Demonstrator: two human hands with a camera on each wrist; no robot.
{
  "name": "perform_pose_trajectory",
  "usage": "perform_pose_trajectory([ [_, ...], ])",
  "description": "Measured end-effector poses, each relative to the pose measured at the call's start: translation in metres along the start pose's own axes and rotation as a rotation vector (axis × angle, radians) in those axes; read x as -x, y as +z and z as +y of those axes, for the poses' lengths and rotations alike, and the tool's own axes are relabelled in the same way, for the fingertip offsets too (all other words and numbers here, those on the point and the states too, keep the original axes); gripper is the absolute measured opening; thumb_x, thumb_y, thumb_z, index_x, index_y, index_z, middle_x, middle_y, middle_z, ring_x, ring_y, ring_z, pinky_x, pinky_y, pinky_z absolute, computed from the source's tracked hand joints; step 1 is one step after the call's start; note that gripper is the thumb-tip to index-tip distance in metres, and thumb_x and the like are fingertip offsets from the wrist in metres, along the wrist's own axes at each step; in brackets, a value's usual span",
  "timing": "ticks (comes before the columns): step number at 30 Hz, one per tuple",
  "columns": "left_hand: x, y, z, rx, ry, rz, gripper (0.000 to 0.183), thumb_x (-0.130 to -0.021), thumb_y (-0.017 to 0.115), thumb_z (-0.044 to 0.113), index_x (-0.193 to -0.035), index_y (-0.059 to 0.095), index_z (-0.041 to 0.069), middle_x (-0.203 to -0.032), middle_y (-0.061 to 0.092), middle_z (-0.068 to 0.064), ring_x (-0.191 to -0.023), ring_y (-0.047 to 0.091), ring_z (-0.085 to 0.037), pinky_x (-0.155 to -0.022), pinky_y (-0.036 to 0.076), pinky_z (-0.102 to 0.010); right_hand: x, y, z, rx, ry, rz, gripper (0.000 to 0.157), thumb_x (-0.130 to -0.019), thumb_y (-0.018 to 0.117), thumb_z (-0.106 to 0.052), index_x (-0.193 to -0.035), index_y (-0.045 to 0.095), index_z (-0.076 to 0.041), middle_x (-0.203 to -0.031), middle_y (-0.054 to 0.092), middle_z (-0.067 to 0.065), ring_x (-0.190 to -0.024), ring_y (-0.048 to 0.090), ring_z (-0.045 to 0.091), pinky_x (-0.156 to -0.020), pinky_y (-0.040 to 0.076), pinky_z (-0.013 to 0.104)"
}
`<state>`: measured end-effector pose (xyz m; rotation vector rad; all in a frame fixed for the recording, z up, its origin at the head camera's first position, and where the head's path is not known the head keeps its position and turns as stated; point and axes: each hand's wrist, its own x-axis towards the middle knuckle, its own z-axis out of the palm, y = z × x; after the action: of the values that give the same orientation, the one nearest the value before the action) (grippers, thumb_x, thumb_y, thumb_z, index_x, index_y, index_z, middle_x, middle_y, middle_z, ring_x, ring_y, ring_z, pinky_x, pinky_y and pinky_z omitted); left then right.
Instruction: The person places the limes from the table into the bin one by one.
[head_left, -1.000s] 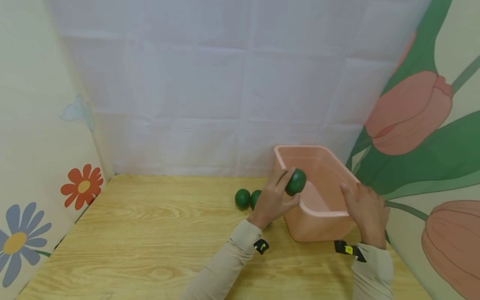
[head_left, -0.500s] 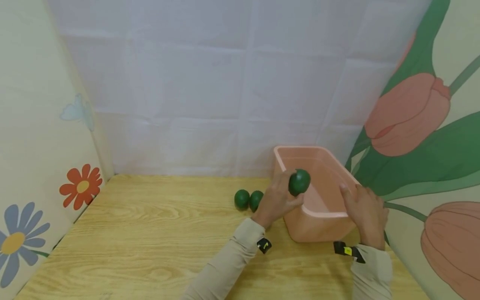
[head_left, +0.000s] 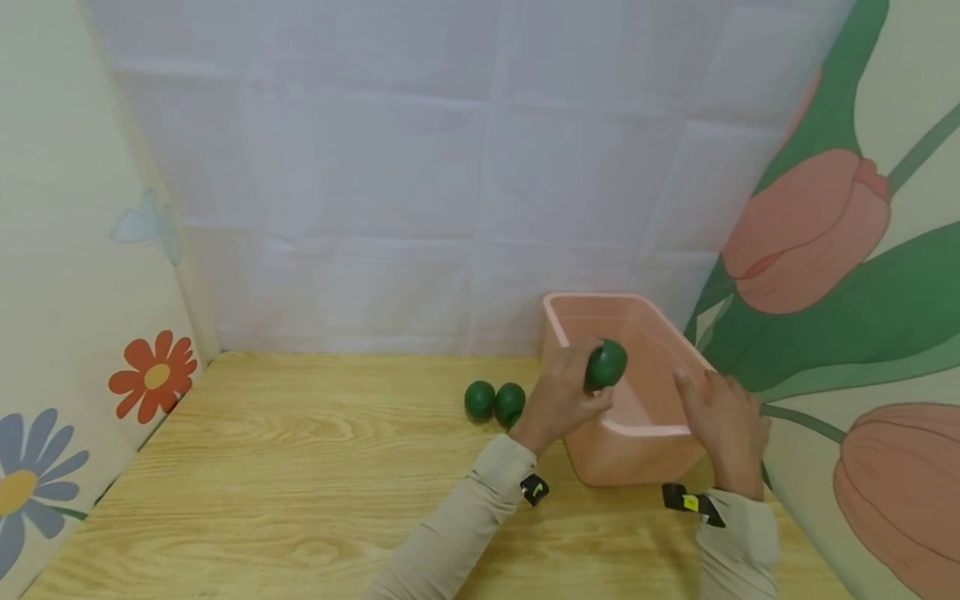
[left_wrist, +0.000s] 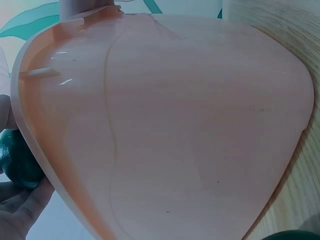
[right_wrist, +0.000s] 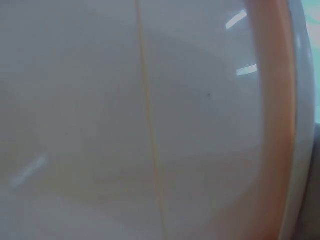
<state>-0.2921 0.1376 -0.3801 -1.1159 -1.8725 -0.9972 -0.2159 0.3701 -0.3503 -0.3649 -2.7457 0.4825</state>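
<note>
In the head view my left hand (head_left: 557, 398) grips a dark green, round, glossy fruit (head_left: 607, 364) between fingers and thumb, above the left rim of a pink plastic bin (head_left: 637, 457). The left wrist view shows the held fruit (left_wrist: 19, 159) at the rim's outer edge, with the bin's outer wall (left_wrist: 200, 115) filling most of the picture. My right hand (head_left: 726, 425) holds the bin's near right rim, thumb on the inner side. Only the bin's wall (right_wrist: 100, 100) shows large in the right wrist view. The visible part of the bin's floor bears nothing.
Left of the bin, on the wood-grain table (head_left: 300, 467), lie a green fruit (head_left: 479, 401) and another green fruit (head_left: 511, 404); a further one is partly hidden by my left wrist. A white cloth backdrop (head_left: 360, 183) stands behind; a flower-printed wall (head_left: 810, 333) borders the right.
My left hand has moved slightly right with the green fruit, further over the bin's opening. The right hand keeps its place on the rim, and the whole view has shifted slightly.
</note>
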Motion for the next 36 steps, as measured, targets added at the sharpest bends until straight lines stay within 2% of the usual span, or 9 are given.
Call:
perform_pose_trajectory([
  [5, 0.001, 0.001, 0.001, -0.004, -0.013, -0.061, 0.061, -0.081, 0.076, 0.013, -0.135, 0.05, 0.001, -0.116, 0.063, -0.01, -0.103, 0.06, -0.021, -0.091, 0.049, -0.022, 0.001, 0.002, -0.001, 0.001, 0.012, -0.01, 0.085, -0.102, 0.023, -0.062, -0.147, 0.036, 0.009, -0.142, 0.036, 0.04, -0.12, 0.032, 0.067, -0.086, 0.028, 0.078],
  [10, 0.001, 0.002, 0.001, -0.049, -0.016, -0.141, 0.068, -0.089, 0.072, 0.02, -0.148, 0.042, 0.005, -0.129, 0.062, -0.01, -0.107, 0.06, -0.018, -0.088, 0.048, -0.018, 0.001, 0.003, -0.001, -0.002, 0.013, -0.007, 0.086, -0.102, 0.023, -0.063, -0.148, 0.036, 0.008, -0.142, 0.036, 0.039, -0.12, 0.032, 0.066, -0.087, 0.027, 0.077],
  [13, 0.002, 0.0, 0.001, -0.06, -0.029, -0.155, 0.071, -0.092, 0.072, 0.023, -0.152, 0.037, 0.008, -0.138, 0.058, -0.01, -0.102, 0.061, -0.015, -0.087, 0.049, -0.017, 0.0, 0.004, -0.001, 0.002, 0.011, -0.01, 0.085, -0.102, 0.023, -0.063, -0.148, 0.036, 0.008, -0.143, 0.035, 0.039, -0.121, 0.031, 0.066, -0.088, 0.027, 0.077],
  [18, 0.006, -0.003, 0.0, -0.023, -0.058, -0.139, 0.067, -0.092, 0.071, 0.023, -0.15, 0.041, 0.007, -0.14, 0.056, -0.013, -0.074, 0.055, -0.007, -0.074, 0.048, -0.014, -0.001, 0.005, -0.001, 0.008, 0.0, -0.007, 0.085, -0.102, 0.024, -0.062, -0.147, 0.037, 0.009, -0.141, 0.036, 0.04, -0.12, 0.032, 0.066, -0.087, 0.027, 0.077],
  [21, 0.008, -0.004, 0.0, -0.029, -0.067, -0.11, 0.064, -0.091, 0.073, 0.022, -0.146, 0.045, 0.004, -0.139, 0.057, -0.014, -0.083, 0.06, -0.011, -0.079, 0.051, -0.017, -0.002, 0.005, 0.0, 0.015, -0.011, 0.01, 0.083, -0.103, 0.026, -0.061, -0.145, 0.038, 0.009, -0.139, 0.038, 0.04, -0.118, 0.034, 0.066, -0.086, 0.029, 0.077],
  [23, 0.01, -0.005, 0.0, -0.044, -0.073, -0.086, 0.063, -0.09, 0.074, 0.022, -0.144, 0.047, 0.002, -0.137, 0.058, -0.015, -0.097, 0.063, -0.017, -0.086, 0.052, -0.02, -0.001, 0.005, 0.0, 0.021, -0.017, 0.025, 0.081, -0.103, 0.028, -0.06, -0.144, 0.04, 0.009, -0.138, 0.04, 0.039, -0.116, 0.036, 0.066, -0.085, 0.031, 0.076],
  [27, 0.016, -0.006, -0.001, -0.023, -0.094, -0.036, 0.061, -0.09, 0.074, 0.022, -0.141, 0.049, 0.0, -0.136, 0.059, -0.015, -0.12, 0.059, -0.025, -0.1, 0.049, -0.027, -0.001, 0.005, -0.001, 0.023, -0.018, 0.029, 0.078, -0.103, 0.03, -0.058, -0.143, 0.041, 0.009, -0.137, 0.042, 0.038, -0.115, 0.038, 0.065, -0.084, 0.032, 0.075],
  [32, 0.022, -0.007, -0.001, 0.03, -0.111, 0.02, 0.06, -0.09, 0.075, 0.021, -0.141, 0.05, 0.0, -0.134, 0.06, -0.014, -0.125, 0.057, -0.027, -0.105, 0.044, -0.029, -0.002, 0.005, -0.002, 0.017, -0.018, 0.021, 0.079, -0.103, 0.031, -0.058, -0.143, 0.041, 0.009, -0.138, 0.041, 0.038, -0.115, 0.038, 0.065, -0.083, 0.032, 0.075],
  [36, 0.023, -0.01, -0.001, 0.026, -0.118, 0.029, 0.059, -0.09, 0.074, 0.02, -0.14, 0.05, 0.0, -0.134, 0.06, -0.015, -0.125, 0.056, -0.026, -0.105, 0.045, -0.03, -0.002, 0.005, -0.002, 0.024, -0.029, 0.03, 0.079, -0.103, 0.032, -0.058, -0.142, 0.042, 0.01, -0.135, 0.043, 0.039, -0.112, 0.04, 0.065, -0.082, 0.033, 0.075],
])
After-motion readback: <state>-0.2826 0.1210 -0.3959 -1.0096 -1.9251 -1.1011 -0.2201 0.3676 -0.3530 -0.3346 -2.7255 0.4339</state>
